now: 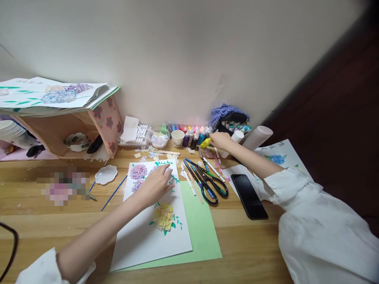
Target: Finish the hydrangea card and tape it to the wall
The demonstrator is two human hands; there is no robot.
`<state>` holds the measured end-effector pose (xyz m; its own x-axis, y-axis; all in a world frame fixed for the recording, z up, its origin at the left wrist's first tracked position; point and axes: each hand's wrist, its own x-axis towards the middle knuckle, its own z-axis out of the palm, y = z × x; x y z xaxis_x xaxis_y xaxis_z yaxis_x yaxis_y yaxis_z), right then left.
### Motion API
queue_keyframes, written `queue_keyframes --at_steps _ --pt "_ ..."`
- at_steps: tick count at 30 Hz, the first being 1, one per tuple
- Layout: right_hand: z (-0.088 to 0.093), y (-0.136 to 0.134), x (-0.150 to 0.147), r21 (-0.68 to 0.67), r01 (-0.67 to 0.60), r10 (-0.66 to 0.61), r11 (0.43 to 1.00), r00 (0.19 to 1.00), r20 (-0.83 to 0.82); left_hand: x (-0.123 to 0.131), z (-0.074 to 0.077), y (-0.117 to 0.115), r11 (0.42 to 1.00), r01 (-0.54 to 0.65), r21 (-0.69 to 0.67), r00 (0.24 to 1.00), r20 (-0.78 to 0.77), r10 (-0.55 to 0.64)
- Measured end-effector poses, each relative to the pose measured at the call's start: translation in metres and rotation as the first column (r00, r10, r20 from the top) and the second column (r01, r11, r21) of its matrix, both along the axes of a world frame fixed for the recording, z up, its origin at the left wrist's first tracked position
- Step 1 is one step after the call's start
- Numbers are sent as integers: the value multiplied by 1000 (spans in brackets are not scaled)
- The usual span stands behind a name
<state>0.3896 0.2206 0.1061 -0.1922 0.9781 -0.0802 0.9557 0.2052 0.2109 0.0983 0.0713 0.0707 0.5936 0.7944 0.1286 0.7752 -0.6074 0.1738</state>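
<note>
My left hand (157,184) rests over a white sheet (148,252) bearing paper-petal flowers, its fingers stretched out and covering part of the picture. Pink-purple blooms (138,172) show at the upper left of the sheet, and a yellow flower (164,217) with green leaves lies lower down. Under the sheet is a light green sheet (201,232). At the back of the table, my right hand (220,141) has its fingers closed on a small yellow bottle (205,143), beside a row of small bottles (194,139).
Black-handled scissors (211,185) lie among markers (188,180) right of the sheet, near a phone (249,196). Behind stand a paper cup (178,138) and a plastic bowl (160,139). A white palette (106,174) and brush (114,192) lie left, before a pink box (105,122).
</note>
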Motion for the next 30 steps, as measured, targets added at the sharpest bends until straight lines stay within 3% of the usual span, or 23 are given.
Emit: queue_keyframes --at_steps 6,9,11,13,15,18,22,26,30 --pt "4 -11 -14 65 28 -26 998 999 -40 -22 6 -28 994 23 -106 994 104 -12" --pt "2 -48 -21 51 -3 7 999 996 -85 -45 0 -38 973 -124 -196 978 139 153" --pt "-9 -83 -24 -37 -69 63 997 990 -125 -68 -8 -44 902 -329 -280 921 117 372" --pt "-25 -120 -24 -122 -115 95 986 983 -159 -91 -16 -50 777 -515 -363 816 69 573" --pt "-44 -151 -21 -149 -122 93 981 978 -187 -109 -23 -59 673 -601 -432 728 52 683" --pt "-70 -176 -13 -81 -39 13 996 957 -290 -122 -29 -72 609 -581 -540 661 123 740" --pt "-91 -185 -5 44 68 -45 997 916 -398 -119 -39 -80 556 -468 -687 543 273 794" --pt "-103 -189 -4 84 111 -70 990 921 -384 -113 -53 -75 602 -405 -688 446 426 787" --pt "-110 -190 -2 119 92 -51 989 951 -305 -105 -61 -72 683 -329 -652 450 527 720"
